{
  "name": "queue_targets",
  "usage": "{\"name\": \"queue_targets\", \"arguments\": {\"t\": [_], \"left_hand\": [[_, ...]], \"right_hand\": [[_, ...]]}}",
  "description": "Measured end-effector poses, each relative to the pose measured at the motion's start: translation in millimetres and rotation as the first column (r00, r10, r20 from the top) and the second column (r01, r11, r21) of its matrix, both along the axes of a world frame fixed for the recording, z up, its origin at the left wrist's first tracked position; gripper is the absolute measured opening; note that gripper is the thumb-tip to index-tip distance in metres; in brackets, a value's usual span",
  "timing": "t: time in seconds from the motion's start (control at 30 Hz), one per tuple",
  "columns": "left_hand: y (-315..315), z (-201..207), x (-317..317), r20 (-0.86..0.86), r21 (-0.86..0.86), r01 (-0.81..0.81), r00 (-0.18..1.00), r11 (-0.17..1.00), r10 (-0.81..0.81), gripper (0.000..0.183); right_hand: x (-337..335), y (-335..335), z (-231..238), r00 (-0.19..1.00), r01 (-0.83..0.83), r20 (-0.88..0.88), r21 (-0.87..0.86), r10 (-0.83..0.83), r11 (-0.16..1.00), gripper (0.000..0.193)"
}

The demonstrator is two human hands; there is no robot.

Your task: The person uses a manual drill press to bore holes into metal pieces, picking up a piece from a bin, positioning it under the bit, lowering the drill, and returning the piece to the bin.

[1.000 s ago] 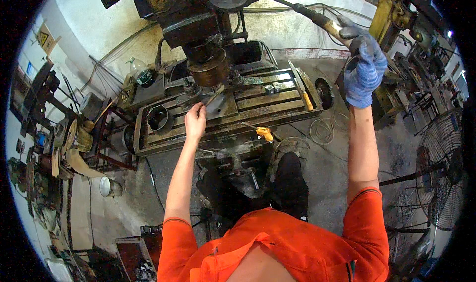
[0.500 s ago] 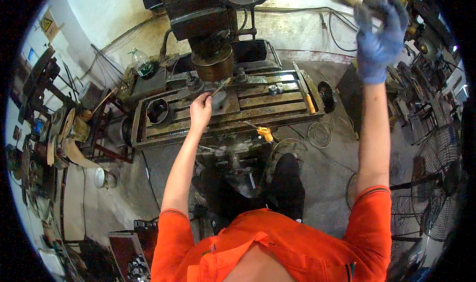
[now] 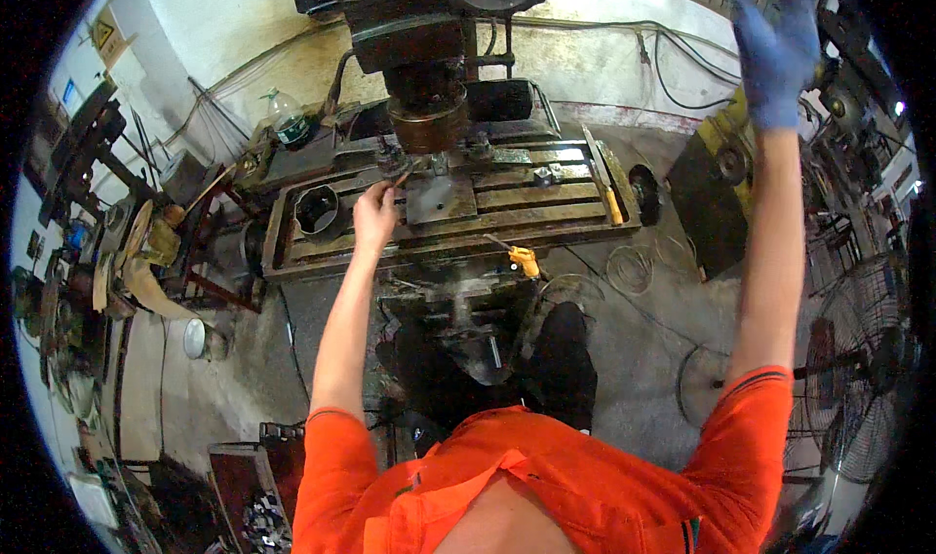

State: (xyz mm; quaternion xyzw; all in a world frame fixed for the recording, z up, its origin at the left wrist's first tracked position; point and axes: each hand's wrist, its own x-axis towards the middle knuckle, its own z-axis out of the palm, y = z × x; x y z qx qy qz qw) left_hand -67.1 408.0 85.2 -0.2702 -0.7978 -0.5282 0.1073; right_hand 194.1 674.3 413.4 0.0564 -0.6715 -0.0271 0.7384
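My bare left hand [image 3: 375, 215] is closed on a thin brown stick-like tool [image 3: 403, 178]; its tip points toward the round metal spindle head [image 3: 429, 125] of a milling machine. Beneath that head, a flat grey metal plate [image 3: 441, 203] lies on the slotted machine table [image 3: 546, 212]. My right hand [image 3: 780, 62], in a blue-grey glove, is raised high at the far right. Its fingers look apart and nothing shows in them, though motion smears them.
On the table are a round dark pot [image 3: 318, 213], a small metal block [image 3: 546, 175] and a long file with a yellow handle [image 3: 613, 205]. A yellow-handled tool [image 3: 525, 261] sits at the front edge. A caged fan [image 3: 863, 388] stands at right.
My right hand has left the blurred handle at the top and moved up and right. My left hand has drawn the stick-like tool slightly left, away from the spindle.
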Motion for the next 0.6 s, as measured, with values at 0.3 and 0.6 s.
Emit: {"name": "queue_targets", "arguments": {"t": [0.3,0.6], "left_hand": [[-122,-4,-48,-0.443,-0.212,-0.464,0.83,0.86,0.339,0.018],[-126,-16,-49,-0.521,-0.68,-0.496,0.845,0.54,0.121,0.03]], "right_hand": [[25,-23,-380,0.478,0.249,0.409,-0.912,0.777,0.326,0.036],[-36,-18,-545,0.425,0.319,0.052,-0.943,0.904,-0.095,0.039]]}}
